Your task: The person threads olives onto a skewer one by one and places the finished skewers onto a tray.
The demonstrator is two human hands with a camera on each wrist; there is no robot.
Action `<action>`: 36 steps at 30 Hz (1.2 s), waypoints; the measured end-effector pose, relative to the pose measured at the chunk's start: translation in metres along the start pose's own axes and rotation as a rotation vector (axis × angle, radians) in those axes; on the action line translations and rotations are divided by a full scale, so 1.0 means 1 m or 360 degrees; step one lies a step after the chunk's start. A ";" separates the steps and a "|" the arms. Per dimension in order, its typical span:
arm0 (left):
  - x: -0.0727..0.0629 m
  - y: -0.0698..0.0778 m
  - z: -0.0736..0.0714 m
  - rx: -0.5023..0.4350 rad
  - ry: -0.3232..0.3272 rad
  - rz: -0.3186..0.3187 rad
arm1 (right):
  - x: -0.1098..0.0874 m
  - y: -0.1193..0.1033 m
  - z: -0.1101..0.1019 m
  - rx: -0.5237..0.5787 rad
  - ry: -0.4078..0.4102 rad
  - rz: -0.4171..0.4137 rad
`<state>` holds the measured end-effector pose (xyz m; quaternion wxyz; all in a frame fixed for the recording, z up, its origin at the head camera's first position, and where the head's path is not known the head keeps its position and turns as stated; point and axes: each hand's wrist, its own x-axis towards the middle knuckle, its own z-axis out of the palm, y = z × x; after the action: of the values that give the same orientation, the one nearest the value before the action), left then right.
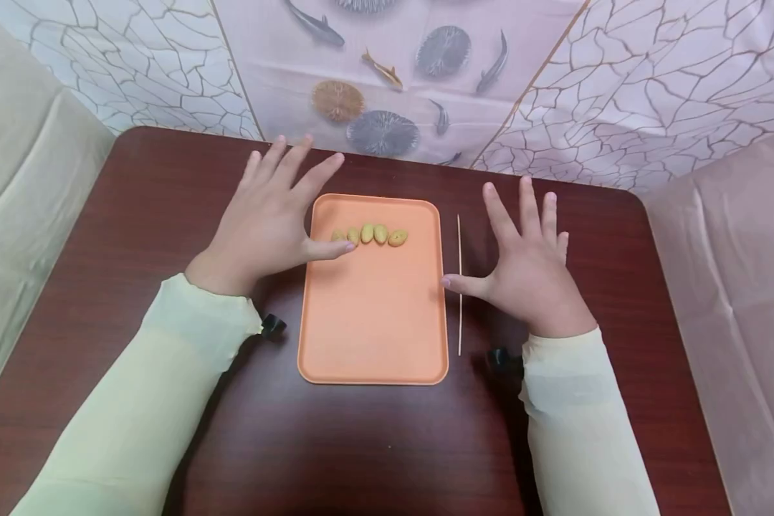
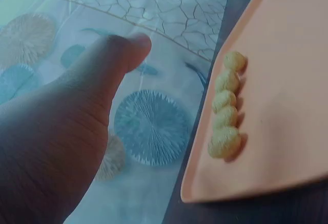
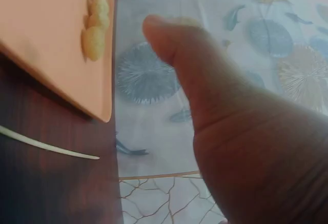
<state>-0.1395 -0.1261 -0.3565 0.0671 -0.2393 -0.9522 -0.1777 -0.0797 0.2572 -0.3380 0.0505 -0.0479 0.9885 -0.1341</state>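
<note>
An orange tray point(image 1: 374, 315) lies on the table, with several small yellow-green oval fruits point(image 1: 380, 233) in a row across its far part. My left hand point(image 1: 267, 222) is spread over the tray's left edge, its thumb overlapping the leftmost fruits in the head view. Along the tray's right side lies a thin wooden skewer point(image 1: 460, 322). My right hand point(image 1: 529, 272) is spread too, its thumb crossing above the skewer toward the tray rim. Neither hand holds anything. In the left wrist view the thumb point(image 2: 102, 65) extends apart from the fruits point(image 2: 225, 108).
The dark brown table point(image 1: 387, 444) runs back to a patterned cloth point(image 1: 387, 93) with fish and round shapes. Pale fabric point(image 1: 26, 179) borders the left side and more fabric point(image 1: 735, 287) the right. A small black device point(image 1: 273, 327) sits at the left wrist.
</note>
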 end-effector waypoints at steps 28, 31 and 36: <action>0.057 0.071 0.061 0.0018 -0.0470 0.0140 | -0.012 -0.007 0.013 0.0052 -0.0416 0.0202; 0.058 0.070 0.067 0.0035 -0.0452 0.0119 | -0.014 -0.006 0.018 0.0135 -0.0469 0.0234; 0.057 0.071 0.072 0.0057 -0.0439 0.0057 | -0.016 -0.002 0.025 0.0324 -0.0605 0.0318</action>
<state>-0.1586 -0.0162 -0.3896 -0.0569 -0.2772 -0.9510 -0.1248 -0.0604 0.2502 -0.3595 0.2532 0.0309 0.9425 -0.2160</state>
